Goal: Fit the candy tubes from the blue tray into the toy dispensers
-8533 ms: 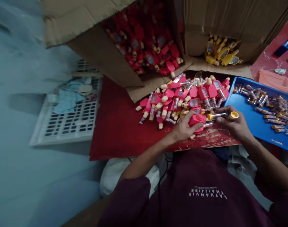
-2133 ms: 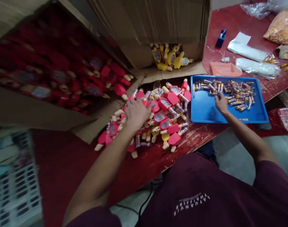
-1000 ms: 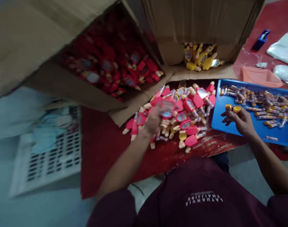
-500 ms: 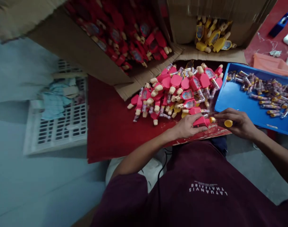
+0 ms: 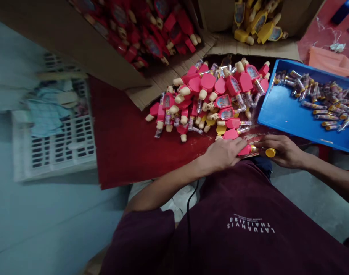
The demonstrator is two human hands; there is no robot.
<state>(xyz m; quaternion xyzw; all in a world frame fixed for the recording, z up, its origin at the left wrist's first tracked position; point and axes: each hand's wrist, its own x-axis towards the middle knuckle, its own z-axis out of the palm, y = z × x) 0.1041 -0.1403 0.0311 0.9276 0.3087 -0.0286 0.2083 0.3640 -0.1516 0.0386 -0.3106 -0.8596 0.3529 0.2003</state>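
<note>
My left hand (image 5: pixel 223 153) is closed around a pinkish-red plastic toy (image 5: pixel 244 150), its fingers covering most of it. At the toy's right end, a short clear section with a yellow band (image 5: pixel 253 149) meets the fingertips of my right hand (image 5: pixel 285 151). That hand is closed too, and a small tube with a round yellow cap (image 5: pixel 270 152) pokes out below its fingers. How far the two pieces are joined, I cannot tell. Just beyond my hands lies a heap of similar red toys (image 5: pixel 211 82) with cream-coloured figure heads, many with clear tubes attached.
A blue tray (image 5: pixel 280 110) of small yellow-capped tubes (image 5: pixel 328 101) stands at right. Behind the heap are cardboard boxes (image 5: pixel 105 65) holding red toys and yellow toys (image 5: pixel 260 25). A white plastic crate (image 5: pixel 62 156) is at left, beyond the red table's edge (image 5: pixel 117 152).
The view has shifted, so the table and boxes sit higher and further left. Both hands have drawn closer to my body at the table edge, and my left fingers cover more of the toy.
</note>
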